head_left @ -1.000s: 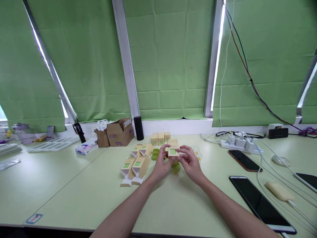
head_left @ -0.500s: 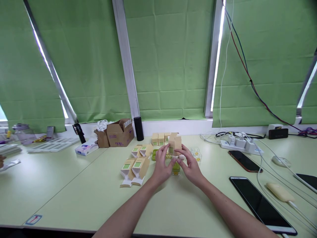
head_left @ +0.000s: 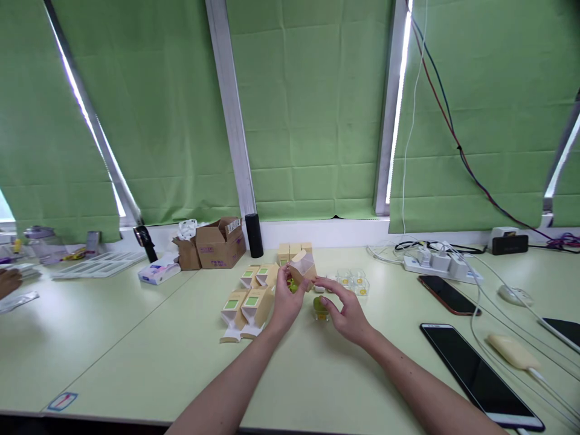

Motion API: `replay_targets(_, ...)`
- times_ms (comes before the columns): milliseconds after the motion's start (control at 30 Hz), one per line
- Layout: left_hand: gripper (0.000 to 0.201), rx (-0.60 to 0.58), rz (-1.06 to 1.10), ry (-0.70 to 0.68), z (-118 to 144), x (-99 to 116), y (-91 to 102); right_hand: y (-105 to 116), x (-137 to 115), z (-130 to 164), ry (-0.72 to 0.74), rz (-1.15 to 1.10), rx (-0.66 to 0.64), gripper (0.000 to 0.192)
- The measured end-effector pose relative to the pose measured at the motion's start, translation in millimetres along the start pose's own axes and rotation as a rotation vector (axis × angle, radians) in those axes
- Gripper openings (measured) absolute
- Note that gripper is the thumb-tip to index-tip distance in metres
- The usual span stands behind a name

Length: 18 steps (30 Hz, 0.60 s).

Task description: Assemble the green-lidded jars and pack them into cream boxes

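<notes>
My left hand (head_left: 285, 305) is closed on a small cream paper box (head_left: 303, 267), tilted so its white-lined opening shows. My right hand (head_left: 352, 315) has its fingers apart; the index fingertip is close to the box's lower edge, though I cannot tell if it touches. Its thumb is beside a small clear jar with a green top (head_left: 321, 309) standing on the table. Left of my hands lie several opened cream boxes with green labels (head_left: 252, 304). Behind the held box stand more cream boxes (head_left: 284, 252). Several clear jars with yellow marks (head_left: 352, 280) are grouped at right.
A phone (head_left: 446, 295), a large tablet-like device (head_left: 475, 368) and white cables lie at right, before a power strip (head_left: 441, 266). A cardboard box (head_left: 221, 244), a black cylinder (head_left: 254, 235) and a tissue pack (head_left: 158, 272) stand at back left. Another person's hand (head_left: 9, 281) shows at far left.
The cream box has moved left and tipped, so its opening shows. My right hand has come away from it, and the green-topped jar is more visible. Another person's hand has appeared farther in at far left.
</notes>
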<state>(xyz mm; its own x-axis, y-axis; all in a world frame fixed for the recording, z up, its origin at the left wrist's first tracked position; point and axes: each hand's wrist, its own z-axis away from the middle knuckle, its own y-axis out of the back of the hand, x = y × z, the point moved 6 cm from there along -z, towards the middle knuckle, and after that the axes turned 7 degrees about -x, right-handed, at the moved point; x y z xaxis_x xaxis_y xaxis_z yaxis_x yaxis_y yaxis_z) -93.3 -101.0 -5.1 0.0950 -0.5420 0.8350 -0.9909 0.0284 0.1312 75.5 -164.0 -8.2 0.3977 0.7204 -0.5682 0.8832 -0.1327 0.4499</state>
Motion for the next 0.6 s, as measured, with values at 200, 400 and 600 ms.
replay_targets(200, 0.054, 0.033, 0.021, 0.082, -4.8, -20.7, 6.6, -2.2, 7.2, -1.7, -0.159, 0.404, -0.143, 0.035)
replay_targets(400, 0.047, -0.021, -0.050, 0.119, -9.6, -26.3, 8.9, -3.6, 17.9, -2.7, -0.358, 0.624, -0.309, 0.031)
replay_targets(600, 0.048, -0.193, -0.090, 0.189, -9.8, -33.6, -1.2, 16.5, 34.7, -4.3, -0.563, 0.675, -0.302, 0.025)
